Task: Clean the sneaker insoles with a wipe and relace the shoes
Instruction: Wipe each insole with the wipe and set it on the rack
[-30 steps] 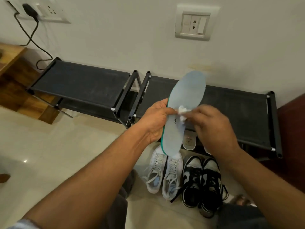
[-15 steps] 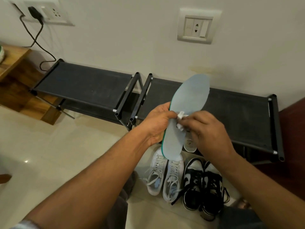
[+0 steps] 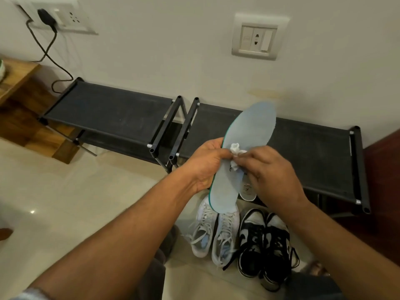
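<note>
I held the insole [image 3: 246,152] up between my hands, toe end tilted away from me. My left hand [image 3: 205,163] was clamped on its edge near the middle, and my right hand [image 3: 270,174] pinched the crumpled wipe [image 3: 236,149] against its top face. Below my hands the white sneakers [image 3: 216,232] stood beside the black-and-white sneakers [image 3: 264,239] on the floor, laces loose. Beyond my hands ran the black shoe rack [image 3: 313,152]. I judged the wiping was midway; the other insoles and all the relacing remained.
</note>
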`<action>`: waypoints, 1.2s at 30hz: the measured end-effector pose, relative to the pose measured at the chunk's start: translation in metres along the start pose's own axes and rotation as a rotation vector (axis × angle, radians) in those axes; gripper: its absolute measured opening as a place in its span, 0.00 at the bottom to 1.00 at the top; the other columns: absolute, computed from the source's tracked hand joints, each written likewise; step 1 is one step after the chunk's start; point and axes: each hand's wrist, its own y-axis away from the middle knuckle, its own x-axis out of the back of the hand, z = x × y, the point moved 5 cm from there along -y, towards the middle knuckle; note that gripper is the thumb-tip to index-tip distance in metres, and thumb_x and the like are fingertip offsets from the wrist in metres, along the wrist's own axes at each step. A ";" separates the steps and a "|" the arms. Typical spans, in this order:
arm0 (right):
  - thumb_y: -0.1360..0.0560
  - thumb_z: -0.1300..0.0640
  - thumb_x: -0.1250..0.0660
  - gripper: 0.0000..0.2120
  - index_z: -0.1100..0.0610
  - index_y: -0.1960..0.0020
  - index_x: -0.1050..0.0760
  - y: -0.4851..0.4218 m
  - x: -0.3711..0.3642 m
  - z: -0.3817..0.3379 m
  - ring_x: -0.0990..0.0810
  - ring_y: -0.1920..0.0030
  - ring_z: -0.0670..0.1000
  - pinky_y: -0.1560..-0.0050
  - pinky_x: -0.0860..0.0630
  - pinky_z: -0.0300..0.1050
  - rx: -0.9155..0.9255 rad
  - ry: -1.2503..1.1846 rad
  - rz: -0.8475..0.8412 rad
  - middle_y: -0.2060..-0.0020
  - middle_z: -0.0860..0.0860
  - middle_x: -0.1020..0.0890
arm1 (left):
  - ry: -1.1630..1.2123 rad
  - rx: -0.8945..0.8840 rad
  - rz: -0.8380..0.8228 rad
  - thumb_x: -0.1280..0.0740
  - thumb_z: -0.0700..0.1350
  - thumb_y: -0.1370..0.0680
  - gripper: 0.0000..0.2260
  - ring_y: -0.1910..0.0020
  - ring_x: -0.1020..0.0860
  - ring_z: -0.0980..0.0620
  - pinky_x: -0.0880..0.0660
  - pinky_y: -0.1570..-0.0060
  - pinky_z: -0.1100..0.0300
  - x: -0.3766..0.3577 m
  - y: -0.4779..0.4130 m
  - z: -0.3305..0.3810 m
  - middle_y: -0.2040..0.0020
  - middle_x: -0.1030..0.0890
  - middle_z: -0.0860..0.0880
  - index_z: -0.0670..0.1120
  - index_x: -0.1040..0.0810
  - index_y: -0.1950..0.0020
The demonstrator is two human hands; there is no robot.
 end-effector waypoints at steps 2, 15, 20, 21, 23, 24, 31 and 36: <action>0.24 0.62 0.31 0.11 0.58 0.44 0.14 0.000 0.002 0.013 0.17 0.51 0.57 0.49 0.19 0.50 -0.030 -0.040 0.020 0.52 0.53 0.15 | -0.032 -0.003 -0.002 0.38 0.29 0.20 0.16 0.56 0.17 0.46 0.17 0.54 0.52 0.002 -0.002 -0.001 0.49 0.14 0.40 0.40 0.17 0.36; 0.23 0.65 0.31 0.11 0.57 0.44 0.14 -0.005 0.008 0.026 0.18 0.52 0.53 0.47 0.19 0.51 -0.196 -0.029 0.101 0.52 0.51 0.16 | -0.101 0.001 -0.001 0.38 0.29 0.19 0.16 0.56 0.17 0.47 0.18 0.55 0.54 0.002 0.000 0.002 0.49 0.15 0.40 0.41 0.18 0.37; 0.27 0.68 0.27 0.14 0.57 0.44 0.13 -0.004 0.001 0.020 0.17 0.52 0.55 0.49 0.18 0.51 -0.150 -0.070 0.070 0.53 0.51 0.16 | -0.005 -0.019 0.004 0.29 0.36 0.26 0.16 0.56 0.16 0.48 0.18 0.52 0.53 0.002 -0.006 -0.003 0.51 0.14 0.41 0.40 0.16 0.39; 0.25 0.67 0.28 0.12 0.57 0.45 0.14 -0.005 0.001 0.020 0.17 0.52 0.55 0.48 0.19 0.50 -0.163 -0.073 0.076 0.53 0.51 0.16 | 0.017 -0.031 0.027 0.29 0.38 0.27 0.15 0.57 0.16 0.48 0.19 0.51 0.52 0.004 -0.007 -0.002 0.53 0.14 0.42 0.41 0.16 0.40; 0.24 0.63 0.31 0.10 0.57 0.46 0.14 -0.002 -0.004 0.001 0.17 0.52 0.55 0.48 0.20 0.46 -0.067 -0.060 0.035 0.53 0.51 0.16 | 0.053 -0.054 0.054 0.27 0.41 0.22 0.09 0.59 0.16 0.50 0.18 0.53 0.54 0.006 -0.008 -0.003 0.56 0.14 0.44 0.40 0.17 0.43; 0.24 0.63 0.30 0.09 0.58 0.47 0.13 -0.001 -0.004 -0.004 0.17 0.52 0.55 0.48 0.20 0.47 -0.010 -0.050 0.021 0.53 0.51 0.15 | 0.042 -0.057 0.063 0.27 0.42 0.19 0.06 0.59 0.16 0.50 0.18 0.54 0.55 0.005 -0.008 -0.004 0.55 0.14 0.44 0.41 0.17 0.44; 0.24 0.65 0.29 0.12 0.56 0.43 0.14 -0.002 0.002 0.008 0.18 0.50 0.55 0.47 0.19 0.50 -0.094 -0.046 0.036 0.52 0.51 0.16 | -0.109 -0.075 0.108 0.34 0.47 0.13 0.09 0.54 0.17 0.47 0.19 0.52 0.51 0.010 -0.008 -0.009 0.49 0.14 0.43 0.44 0.17 0.39; 0.23 0.67 0.28 0.11 0.56 0.44 0.14 -0.006 0.010 0.042 0.17 0.51 0.51 0.46 0.18 0.52 -0.284 -0.070 0.117 0.51 0.50 0.16 | -0.201 -0.038 0.055 0.39 0.51 0.11 0.13 0.58 0.17 0.51 0.20 0.58 0.55 0.006 -0.003 -0.004 0.52 0.14 0.45 0.47 0.18 0.38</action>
